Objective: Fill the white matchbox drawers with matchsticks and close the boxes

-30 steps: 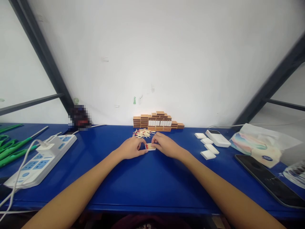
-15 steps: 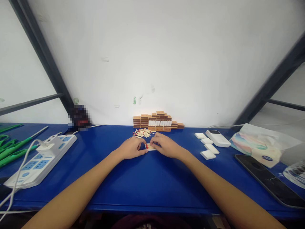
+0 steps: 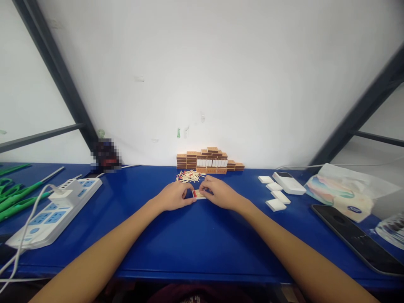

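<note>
A small white matchbox tray lies on the blue table in front of me, with red-headed matches inside it. My left hand is closed at the tray's left end, thumb at the near corner and forefinger at the far one. From the other side, my right hand reaches over the tray's right part, its fingers bent and pressed together on the matches there. Those fingertips are partly hidden. Just beyond my hands is a loose pile of matches.
Brown matchboxes are stacked against the wall, with white trays standing among them. To the right lie several white trays, a power bank, a tissue pack and a phone. A power strip and green-handled tools lie left.
Both hands stay almost where they were at the tray. The right fingers have shifted very slightly over the matches.
</note>
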### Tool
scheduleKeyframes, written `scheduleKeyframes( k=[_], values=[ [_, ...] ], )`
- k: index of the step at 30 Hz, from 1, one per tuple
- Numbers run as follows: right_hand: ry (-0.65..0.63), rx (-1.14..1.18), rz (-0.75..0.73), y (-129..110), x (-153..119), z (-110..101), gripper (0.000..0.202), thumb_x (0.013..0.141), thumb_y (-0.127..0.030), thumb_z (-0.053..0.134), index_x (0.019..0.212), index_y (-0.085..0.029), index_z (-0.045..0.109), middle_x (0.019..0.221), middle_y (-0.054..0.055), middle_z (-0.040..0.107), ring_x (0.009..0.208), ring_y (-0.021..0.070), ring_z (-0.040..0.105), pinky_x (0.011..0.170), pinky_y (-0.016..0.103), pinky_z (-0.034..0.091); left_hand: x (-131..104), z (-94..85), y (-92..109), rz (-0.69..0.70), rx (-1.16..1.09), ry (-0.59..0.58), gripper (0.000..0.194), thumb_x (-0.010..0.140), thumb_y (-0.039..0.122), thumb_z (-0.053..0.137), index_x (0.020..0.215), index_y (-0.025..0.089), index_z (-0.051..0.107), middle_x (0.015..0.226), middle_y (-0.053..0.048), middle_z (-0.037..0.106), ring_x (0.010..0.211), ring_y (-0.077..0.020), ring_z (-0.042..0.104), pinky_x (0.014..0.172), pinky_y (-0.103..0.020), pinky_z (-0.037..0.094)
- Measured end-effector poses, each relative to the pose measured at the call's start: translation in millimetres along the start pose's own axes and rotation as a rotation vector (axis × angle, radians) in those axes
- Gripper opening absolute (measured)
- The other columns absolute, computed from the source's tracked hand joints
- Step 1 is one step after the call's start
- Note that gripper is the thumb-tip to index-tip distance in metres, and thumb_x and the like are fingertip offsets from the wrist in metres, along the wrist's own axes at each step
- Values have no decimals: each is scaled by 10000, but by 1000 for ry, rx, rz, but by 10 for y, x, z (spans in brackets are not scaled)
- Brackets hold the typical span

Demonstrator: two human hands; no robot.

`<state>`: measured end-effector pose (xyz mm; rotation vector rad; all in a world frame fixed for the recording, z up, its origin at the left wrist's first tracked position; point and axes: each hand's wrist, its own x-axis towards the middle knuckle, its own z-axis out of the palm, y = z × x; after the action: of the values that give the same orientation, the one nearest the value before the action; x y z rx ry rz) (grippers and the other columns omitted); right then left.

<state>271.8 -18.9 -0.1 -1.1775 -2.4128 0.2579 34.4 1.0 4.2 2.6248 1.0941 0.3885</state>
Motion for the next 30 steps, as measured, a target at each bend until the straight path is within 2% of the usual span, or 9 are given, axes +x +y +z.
scheduleKeyframes(
  k=[21, 30],
  values=[
    [10, -6, -6, 15, 0, 4, 104, 989, -194, 600, 956, -193, 698, 972, 55, 579, 844, 177, 572, 748, 285, 437, 5, 8, 2, -10, 4, 3, 349, 911, 556, 632, 1016, 230, 698, 715, 7, 664, 631, -164, 594, 574, -272, 337],
    [7, -21, 12, 28, -10, -23, 83, 966, -206, 643, 886, -187, 656, 948, 44, 564, 835, 172, 559, 722, 279, 423, 1, 0, 6, 15, 29, 1, 355, 918, 522, 645, 1092, 217, 696, 720, 4, 671, 633, -164, 601, 575, -265, 335]
  ],
)
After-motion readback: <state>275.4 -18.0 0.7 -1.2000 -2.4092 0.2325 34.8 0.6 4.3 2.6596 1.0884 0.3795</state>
